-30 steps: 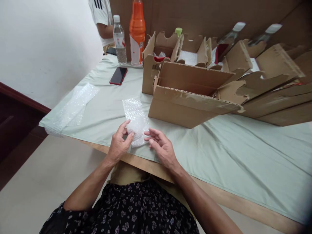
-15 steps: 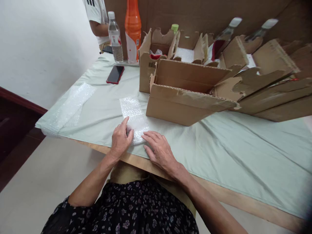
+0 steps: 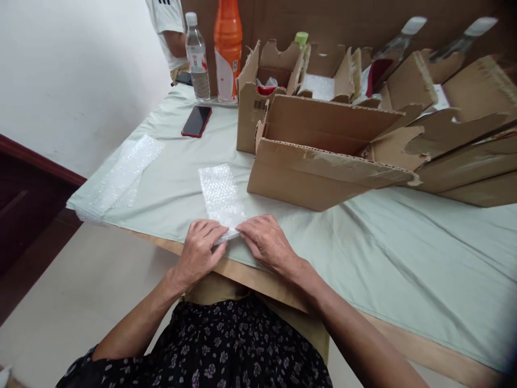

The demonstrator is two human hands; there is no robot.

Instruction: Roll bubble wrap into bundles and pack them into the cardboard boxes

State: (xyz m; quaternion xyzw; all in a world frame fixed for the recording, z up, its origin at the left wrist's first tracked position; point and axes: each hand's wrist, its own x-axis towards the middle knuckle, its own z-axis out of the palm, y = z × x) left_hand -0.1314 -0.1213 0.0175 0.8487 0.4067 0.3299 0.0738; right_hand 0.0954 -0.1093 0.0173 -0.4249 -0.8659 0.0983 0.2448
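Observation:
A strip of clear bubble wrap (image 3: 221, 193) lies on the pale green cloth near the table's front edge. Its near end is folded over. My left hand (image 3: 201, 245) is closed on the left corner of that end, thumb and fingers together. At the right corner, my right hand (image 3: 266, 240) pinches the wrap between thumb and fingertips. Just beyond my right hand stands an open cardboard box (image 3: 311, 175). More bubble wrap (image 3: 127, 172) lies at the table's left corner.
A phone (image 3: 196, 120), a water bottle (image 3: 198, 64) and an orange bottle (image 3: 228, 54) stand or lie at the back left. Several cardboard boxes (image 3: 420, 86) holding items fill the back right. Behind the bottles is a person's white sleeve (image 3: 169, 16).
My left hand has drawn back to the near end of the bubble wrap and closed on it. My right hand's fingers have closed on the other corner. The view has shifted slightly.

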